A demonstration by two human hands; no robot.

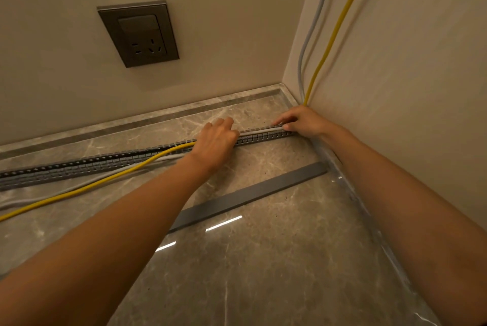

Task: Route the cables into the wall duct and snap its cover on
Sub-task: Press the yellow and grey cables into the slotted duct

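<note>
left hand (214,141): lying across the slotted duct (105,163), fingers relaxed and extended, pressing down on the cables, gripping nothing
right hand (303,121): sitting at the duct's corner end, fingers curled and pinching the gray cable (260,130)
gray cable: running along the duct top between the 2 hands, climbing the wall corner
yellow cable (113,177): passing under the left palm, trailing out over the marble floor (263,259)
cover (250,191): lying loose on the floor, near the duct, not touching it
socket (138,34): sitting on the wall above
</note>
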